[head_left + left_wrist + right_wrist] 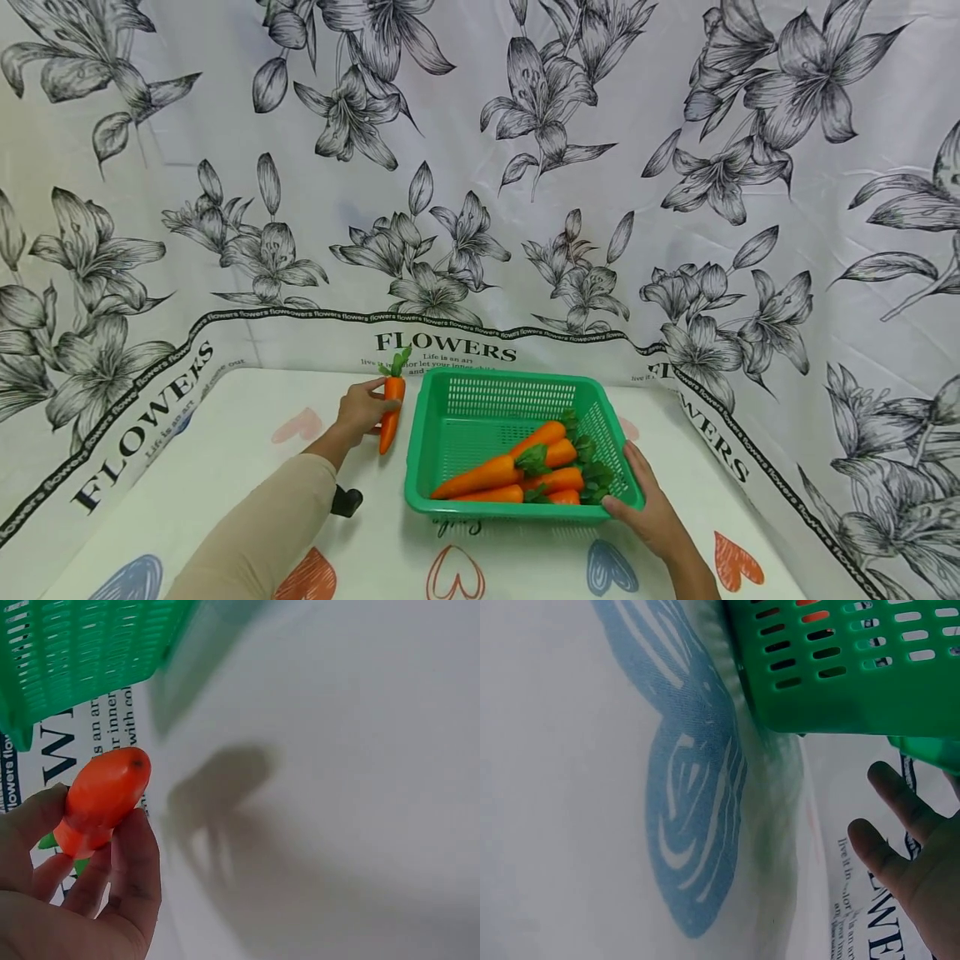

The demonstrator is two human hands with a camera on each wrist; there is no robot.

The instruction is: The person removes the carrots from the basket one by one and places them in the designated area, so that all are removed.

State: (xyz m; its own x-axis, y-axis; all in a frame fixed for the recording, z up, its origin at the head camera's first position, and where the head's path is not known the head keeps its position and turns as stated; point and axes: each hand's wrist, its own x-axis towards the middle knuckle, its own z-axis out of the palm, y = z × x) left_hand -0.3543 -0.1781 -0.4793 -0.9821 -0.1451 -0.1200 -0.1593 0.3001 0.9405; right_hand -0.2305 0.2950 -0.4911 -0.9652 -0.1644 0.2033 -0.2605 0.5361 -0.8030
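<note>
My left hand [367, 411] pinches an orange toy carrot [392, 404] with green leaves, left of a green plastic basket [510, 507]. In the head view the carrot is upright with its leaves on top; in the left wrist view the carrot's tip [124, 769] faces the camera between thumb and fingers. Several more carrots [480, 477] lie in the basket's front right part. At the basket's right side is my right hand [651, 508], its thumb at the near corner. The right wrist view shows two of its fingers [904, 799] straight and spread beside the basket.
A white cloth with printed hearts covers the table [375, 550]. Behind and at both sides hangs a flower-printed curtain [465, 250]. A small black device [347, 502] is at my left wrist.
</note>
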